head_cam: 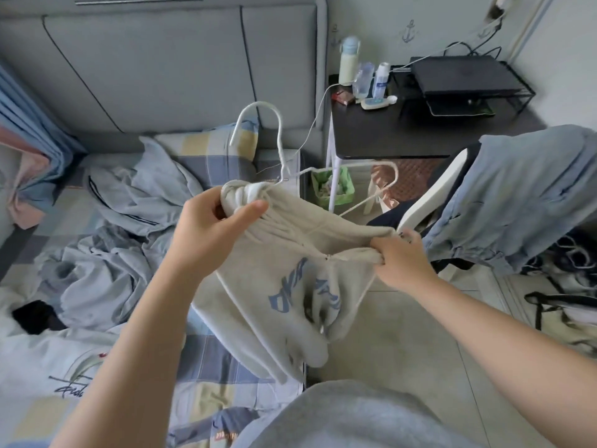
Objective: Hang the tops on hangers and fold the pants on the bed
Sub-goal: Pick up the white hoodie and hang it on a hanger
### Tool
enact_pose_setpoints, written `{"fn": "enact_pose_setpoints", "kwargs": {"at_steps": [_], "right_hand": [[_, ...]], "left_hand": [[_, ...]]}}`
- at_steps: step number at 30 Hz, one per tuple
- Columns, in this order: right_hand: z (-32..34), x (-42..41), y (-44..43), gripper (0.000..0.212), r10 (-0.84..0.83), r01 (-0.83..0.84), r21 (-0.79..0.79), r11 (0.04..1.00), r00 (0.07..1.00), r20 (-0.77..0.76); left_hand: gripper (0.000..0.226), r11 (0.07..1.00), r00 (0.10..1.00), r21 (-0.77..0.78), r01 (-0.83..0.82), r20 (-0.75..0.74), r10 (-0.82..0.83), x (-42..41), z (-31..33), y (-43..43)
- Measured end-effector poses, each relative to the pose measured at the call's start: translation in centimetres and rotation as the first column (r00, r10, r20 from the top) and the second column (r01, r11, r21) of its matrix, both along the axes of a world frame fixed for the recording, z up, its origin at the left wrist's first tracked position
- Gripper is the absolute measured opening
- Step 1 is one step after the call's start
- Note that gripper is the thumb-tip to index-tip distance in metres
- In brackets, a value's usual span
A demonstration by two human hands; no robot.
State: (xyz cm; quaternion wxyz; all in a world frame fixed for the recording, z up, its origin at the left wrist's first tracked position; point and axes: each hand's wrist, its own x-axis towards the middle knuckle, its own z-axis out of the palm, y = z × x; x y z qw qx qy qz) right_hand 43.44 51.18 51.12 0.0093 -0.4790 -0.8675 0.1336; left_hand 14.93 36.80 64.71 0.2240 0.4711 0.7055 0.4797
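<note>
Head view: left hand (206, 231) and right hand (400, 260) grip hoodie (284, 253), hanger (258, 104) half hidden.

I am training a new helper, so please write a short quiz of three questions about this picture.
1. True or false: the left hand and the right hand both grip the light hoodie.
2. Which end of the white hanger is outside the hoodie? A. the end by the left hand. B. the end by the right hand.
3. Fill in: the hoodie's print is ___ in colour.
Key: 1 true; 2 B; 3 blue.
</note>
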Motion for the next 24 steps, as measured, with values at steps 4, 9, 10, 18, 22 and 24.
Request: {"fn": "enact_pose_setpoints", "kwargs": {"at_steps": [4, 9, 10, 18, 22, 24], "right_hand": [[1.8, 2.2, 2.3, 0.012, 0.043, -0.044, 0.194, 0.980, 0.999, 0.009], [4.9, 2.3, 2.6, 0.029, 0.065, -0.035, 0.203, 0.978, 0.988, -0.139], [5.9, 2.0, 2.1, 0.035, 0.074, -0.045, 0.144, 0.989, 0.976, -0.207], [11.9, -5.2, -2.5, 0.037, 0.185, -0.291, -0.127, 0.948, 0.832, -0.523], [13.4, -5.8, -1.9, 0.032, 0.111, -0.306, -0.295, 0.905, 0.840, -0.532], [13.4, -5.7, -1.5, 0.021, 0.129, -0.328, -0.375, 0.867, 0.875, -0.467]], "left_hand": [[0.045, 0.989, 0.992, -0.111, 0.102, -0.067, -0.110, -2.1, -0.7, -0.6], [0.064, 0.946, 0.979, -0.276, 0.173, -0.059, -0.196, -3.3, -1.4, -1.0], [0.060, 0.934, 0.976, -0.308, 0.182, -0.055, -0.209, -3.2, -1.3, -1.0], [0.045, 0.949, 0.961, -0.279, 0.148, -0.187, -0.204, 2.2, -2.4, 2.1], [0.043, 0.970, 0.984, -0.211, 0.121, -0.102, -0.145, 1.6, -3.1, 2.1], [0.044, 0.977, 0.987, -0.204, 0.059, -0.137, -0.089, 1.0, -3.2, 2.0]]}}
